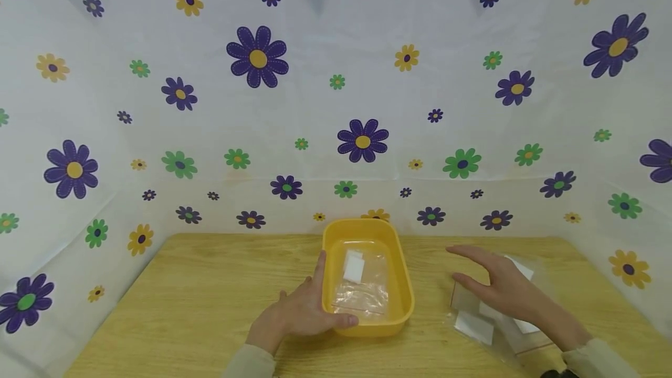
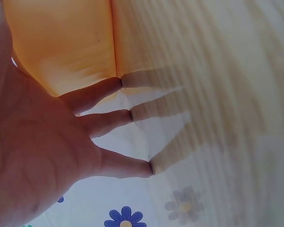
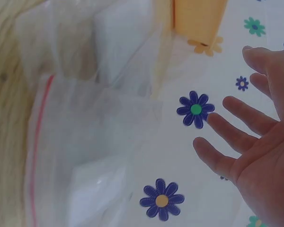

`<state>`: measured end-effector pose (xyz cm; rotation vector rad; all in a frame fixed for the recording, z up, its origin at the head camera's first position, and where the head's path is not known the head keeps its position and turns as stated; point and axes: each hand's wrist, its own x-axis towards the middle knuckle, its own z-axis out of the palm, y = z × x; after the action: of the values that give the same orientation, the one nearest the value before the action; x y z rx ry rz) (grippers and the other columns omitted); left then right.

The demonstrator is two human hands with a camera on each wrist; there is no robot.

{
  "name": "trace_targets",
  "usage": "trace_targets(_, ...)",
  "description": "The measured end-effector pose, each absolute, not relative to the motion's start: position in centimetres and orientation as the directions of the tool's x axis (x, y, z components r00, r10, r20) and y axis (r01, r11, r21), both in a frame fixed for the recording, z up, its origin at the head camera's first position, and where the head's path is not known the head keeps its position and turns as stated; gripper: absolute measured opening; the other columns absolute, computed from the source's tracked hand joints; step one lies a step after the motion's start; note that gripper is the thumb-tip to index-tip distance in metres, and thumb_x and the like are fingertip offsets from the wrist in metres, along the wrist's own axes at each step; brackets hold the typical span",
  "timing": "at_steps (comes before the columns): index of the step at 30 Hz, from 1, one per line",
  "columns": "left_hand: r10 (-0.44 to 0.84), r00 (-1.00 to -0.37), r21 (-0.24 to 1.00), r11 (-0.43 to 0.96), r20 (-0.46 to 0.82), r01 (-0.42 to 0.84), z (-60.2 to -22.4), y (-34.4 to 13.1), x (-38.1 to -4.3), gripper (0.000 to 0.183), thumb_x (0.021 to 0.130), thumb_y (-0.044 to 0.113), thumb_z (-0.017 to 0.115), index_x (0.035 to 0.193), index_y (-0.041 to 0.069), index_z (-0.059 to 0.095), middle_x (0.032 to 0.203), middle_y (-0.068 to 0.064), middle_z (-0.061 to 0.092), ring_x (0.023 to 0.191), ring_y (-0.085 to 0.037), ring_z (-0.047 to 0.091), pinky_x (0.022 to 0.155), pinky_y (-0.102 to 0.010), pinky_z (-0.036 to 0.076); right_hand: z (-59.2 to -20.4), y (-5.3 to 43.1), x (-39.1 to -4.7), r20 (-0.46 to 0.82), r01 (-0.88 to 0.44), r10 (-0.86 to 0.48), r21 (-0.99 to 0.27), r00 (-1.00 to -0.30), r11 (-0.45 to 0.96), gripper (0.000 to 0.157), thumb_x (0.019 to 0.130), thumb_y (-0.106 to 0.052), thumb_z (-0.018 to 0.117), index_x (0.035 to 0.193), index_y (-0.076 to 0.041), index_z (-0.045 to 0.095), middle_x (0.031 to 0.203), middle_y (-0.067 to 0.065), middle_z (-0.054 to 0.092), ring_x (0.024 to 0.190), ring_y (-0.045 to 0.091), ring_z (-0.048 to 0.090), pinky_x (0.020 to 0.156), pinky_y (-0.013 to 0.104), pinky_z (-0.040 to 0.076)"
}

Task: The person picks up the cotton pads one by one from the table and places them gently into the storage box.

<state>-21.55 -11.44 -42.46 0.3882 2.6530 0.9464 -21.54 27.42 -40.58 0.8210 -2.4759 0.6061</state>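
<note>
Yellow tray [image 1: 375, 329], lower centre, long axis near-vertical.
Left hand [image 1: 304, 312], spread, touches its left side; right hand [image 1: 506, 286], fingers parted, hangs above clear bags [image 1: 474, 326], lower right.

Softly lit in the head view, glinting on the clear bag [image 1: 362, 297] and faintly shadowed high on the flowered sheet [image 1: 310, 98]. Darker in the left wrist view, glowing orange through the yellow tray [image 2: 61, 38] and streakily blurred across the surface [image 2: 236, 71] (glossy enough to mirror fingers [image 2: 125, 165]). Hazy and soft over the zip bags [image 3: 99, 137] in the right wrist view.
</note>
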Motion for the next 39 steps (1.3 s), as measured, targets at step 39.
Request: trace_targets(39, 0.337, -0.923, 0.624, 0.766, -0.187, 0.153, -42.5, -11.6, -21.5, 0.139, 0.073, 0.078, 0.073, 0.164, 0.023, -0.017, 0.164, -0.019, 0.037, 0.152, -0.039, 0.036, 0.110, -0.088, 0.008, -44.4, 37.6, -20.1, 0.342, -0.498, -0.387, -0.347, -0.856, 0.795, 0.048, 0.074, -0.026, 0.091, 0.119, -0.029, 0.074, 0.124, -0.023, 0.070, 0.117, -0.025, 0.044, 0.078, 0.017, 0.054)
